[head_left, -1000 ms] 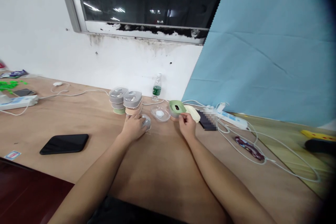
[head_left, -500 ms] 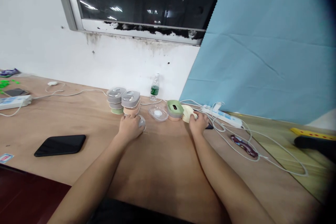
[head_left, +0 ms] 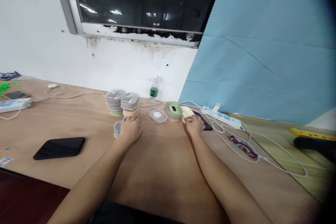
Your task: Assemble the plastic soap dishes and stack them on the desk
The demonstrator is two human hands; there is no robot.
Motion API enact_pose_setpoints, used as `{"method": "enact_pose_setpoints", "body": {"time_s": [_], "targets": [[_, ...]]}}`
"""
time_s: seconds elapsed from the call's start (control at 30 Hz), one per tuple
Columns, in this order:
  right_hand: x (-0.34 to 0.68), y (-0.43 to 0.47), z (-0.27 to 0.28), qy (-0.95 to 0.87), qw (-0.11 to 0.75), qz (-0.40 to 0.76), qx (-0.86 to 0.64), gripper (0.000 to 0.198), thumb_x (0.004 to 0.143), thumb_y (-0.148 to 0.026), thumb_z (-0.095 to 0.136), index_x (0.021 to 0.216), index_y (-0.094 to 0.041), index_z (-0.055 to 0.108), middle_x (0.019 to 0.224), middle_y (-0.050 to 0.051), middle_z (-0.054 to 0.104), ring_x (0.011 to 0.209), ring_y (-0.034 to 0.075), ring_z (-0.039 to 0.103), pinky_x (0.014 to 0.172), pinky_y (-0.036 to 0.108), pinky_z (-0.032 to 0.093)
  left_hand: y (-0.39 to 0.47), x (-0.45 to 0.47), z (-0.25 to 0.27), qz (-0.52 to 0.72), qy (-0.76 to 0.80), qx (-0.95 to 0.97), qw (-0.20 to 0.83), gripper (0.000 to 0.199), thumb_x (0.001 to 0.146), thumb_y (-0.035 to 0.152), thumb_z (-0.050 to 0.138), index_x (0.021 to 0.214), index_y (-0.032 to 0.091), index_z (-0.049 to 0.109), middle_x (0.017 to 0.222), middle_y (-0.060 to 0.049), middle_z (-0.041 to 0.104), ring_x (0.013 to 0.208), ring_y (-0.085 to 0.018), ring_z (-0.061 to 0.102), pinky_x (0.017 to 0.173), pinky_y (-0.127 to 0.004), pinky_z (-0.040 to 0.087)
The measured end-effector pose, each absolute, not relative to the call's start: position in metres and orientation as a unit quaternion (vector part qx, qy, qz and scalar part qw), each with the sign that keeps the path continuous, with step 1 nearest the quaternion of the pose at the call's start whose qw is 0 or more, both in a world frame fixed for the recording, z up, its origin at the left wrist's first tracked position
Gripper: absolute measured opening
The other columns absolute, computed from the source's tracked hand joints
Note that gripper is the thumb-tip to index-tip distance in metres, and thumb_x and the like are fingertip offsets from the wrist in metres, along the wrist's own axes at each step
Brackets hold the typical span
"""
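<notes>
My left hand point(head_left: 130, 129), fingers curled down, covers part of a clear lid point(head_left: 117, 129) that sticks out on its left side. Just behind the fingers, grey, peach and green containers stand in two stacks, a left stack point(head_left: 115, 102) and a right stack point(head_left: 130, 102), with translucent grey lids on top. My right hand point(head_left: 194, 125) pinches the near edge of a pale yellow flat piece point(head_left: 187, 112); its exact kind is unclear. Beside that piece stands a container with a green top point(head_left: 174, 110), a dark slot in it. Between the hands lies a clear round lid point(head_left: 157, 114) with a white centre.
A water bottle point(head_left: 154, 90) stands by the wall. One black phone point(head_left: 60, 147) lies at front left; another dark phone point(head_left: 206, 121) is beside my right hand. White cables and a power strip point(head_left: 227, 119) spread at right, around a dark red packet point(head_left: 243, 147).
The clear lid that showed right of my left hand now shows on its left. My right hand has shifted slightly left and nearer, uncovering more of the dark phone. The view has tilted slightly.
</notes>
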State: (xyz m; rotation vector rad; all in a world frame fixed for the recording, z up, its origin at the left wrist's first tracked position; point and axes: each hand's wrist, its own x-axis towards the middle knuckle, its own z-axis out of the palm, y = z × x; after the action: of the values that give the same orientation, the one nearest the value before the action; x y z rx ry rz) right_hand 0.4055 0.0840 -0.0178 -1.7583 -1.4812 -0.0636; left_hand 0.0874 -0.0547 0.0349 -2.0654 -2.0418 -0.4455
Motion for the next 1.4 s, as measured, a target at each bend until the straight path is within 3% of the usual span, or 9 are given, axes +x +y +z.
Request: {"method": "enact_pose_setpoints", "body": {"time_s": [0.2, 0.4, 0.57, 0.83, 0.93, 1.03, 1.13, 1.27, 1.4], "targets": [[0.406, 0.087, -0.019, -0.581, 0.446, -0.033, -0.68, 0.027, 0.078, -0.04, 0.055, 0.086, -0.017, 0.066, 0.097, 0.013, 0.061, 0.09, 0.027, 0.052, 0.081, 0.039, 0.038, -0.056, 0.086, 0.031, -0.143, -0.687, -0.703, 0.116, 0.025, 0.081, 0.021, 0.046, 0.095, 0.017, 0.066, 0.104, -0.015, 0.063, 0.102, -0.032, 0.052, 0.082, -0.044, 0.036], [0.41, 0.092, -0.022, -0.591, 0.481, -0.039, -0.646, 0.03, 0.081, -0.038, 0.049, 0.092, -0.014, 0.062, 0.091, 0.013, 0.062, 0.09, 0.027, 0.052, 0.085, 0.04, 0.038, -0.053, 0.085, 0.031, -0.144, -0.705, -0.685, 0.111, 0.026, 0.084, 0.02, 0.044, 0.097, 0.019, 0.066, 0.103, -0.014, 0.063, 0.103, -0.03, 0.05, 0.084, -0.044, 0.036], [0.411, 0.094, -0.024, -0.603, 0.493, -0.036, -0.626, 0.026, 0.081, -0.037, 0.048, 0.082, -0.015, 0.063, 0.088, 0.013, 0.06, 0.097, 0.028, 0.05, 0.089, 0.042, 0.038, -0.051, 0.079, 0.028, -0.146, -0.7, -0.689, 0.119, 0.028, 0.086, 0.018, 0.042, 0.1, 0.021, 0.066, 0.105, -0.013, 0.064, 0.103, -0.03, 0.051, 0.081, -0.043, 0.037], [0.394, 0.072, -0.002, -0.574, 0.613, -0.105, -0.533, 0.026, 0.09, -0.037, 0.038, 0.094, -0.016, 0.053, 0.111, 0.018, 0.052, 0.113, 0.027, 0.047, 0.096, 0.045, 0.038, -0.053, 0.077, 0.032, -0.171, -0.69, -0.694, 0.11, 0.024, 0.087, 0.023, 0.045, 0.095, 0.02, 0.068, 0.102, -0.013, 0.064, 0.103, -0.031, 0.053, 0.084, -0.045, 0.038], [0.369, 0.049, 0.004, -0.656, 0.609, -0.102, -0.434, 0.022, 0.091, -0.036, 0.039, 0.099, -0.018, 0.05, 0.119, 0.017, 0.048, 0.122, 0.028, 0.044, 0.1, 0.049, 0.036, -0.055, 0.084, 0.039, -0.252, -0.661, -0.702, 0.084, 0.033, 0.086, 0.032, 0.05, 0.116, 0.021, 0.058, 0.112, -0.011, 0.063, 0.107, -0.028, 0.054, 0.09, -0.041, 0.039], [0.339, 0.023, 0.003, -0.769, 0.542, -0.049, -0.335, 0.017, 0.091, -0.033, 0.039, 0.098, -0.021, 0.05, 0.116, 0.015, 0.051, 0.127, 0.028, 0.042, 0.101, 0.051, 0.037, -0.056, 0.089, 0.041, -0.342, -0.618, -0.708, 0.034, 0.064, 0.084, 0.039, 0.056, 0.14, 0.019, 0.032, 0.123, -0.011, 0.058, 0.112, -0.026, 0.054, 0.092, -0.037, 0.042], [0.314, 0.002, 0.002, -0.848, 0.457, 0.006, -0.268, 0.015, 0.091, -0.031, 0.041, 0.099, -0.023, 0.051, 0.118, 0.013, 0.054, 0.128, 0.027, 0.043, 0.101, 0.051, 0.039, -0.056, 0.089, 0.037, -0.397, -0.575, -0.715, 0.0, 0.084, 0.081, 0.038, 0.059, 0.147, 0.016, 0.011, 0.134, -0.016, 0.05, 0.114, -0.027, 0.054, 0.09, -0.036, 0.044], [0.306, -0.005, 0.006, -0.887, 0.423, 0.04, -0.181, 0.013, 0.092, -0.028, 0.043, 0.1, -0.022, 0.05, 0.119, 0.013, 0.055, 0.127, 0.026, 0.044, 0.1, 0.048, 0.042, -0.054, 0.085, 0.031, -0.421, -0.55, -0.721, 0.013, 0.067, 0.08, 0.027, 0.059, 0.139, 0.018, 0.03, 0.134, -0.013, 0.051, 0.113, -0.026, 0.055, 0.089, -0.035, 0.045], [0.32, 0.006, 0.006, -0.847, 0.486, 0.045, -0.211, 0.027, 0.091, -0.04, 0.045, 0.109, -0.021, 0.051, 0.12, 0.014, 0.056, 0.117, 0.028, 0.052, 0.095, 0.047, 0.044, -0.053, 0.085, 0.034, -0.374, -0.597, -0.709, 0.028, 0.045, 0.078, 0.023, 0.059, 0.122, 0.021, 0.05, 0.118, -0.009, 0.063, 0.103, -0.026, 0.061, 0.087, -0.036, 0.045]]}}
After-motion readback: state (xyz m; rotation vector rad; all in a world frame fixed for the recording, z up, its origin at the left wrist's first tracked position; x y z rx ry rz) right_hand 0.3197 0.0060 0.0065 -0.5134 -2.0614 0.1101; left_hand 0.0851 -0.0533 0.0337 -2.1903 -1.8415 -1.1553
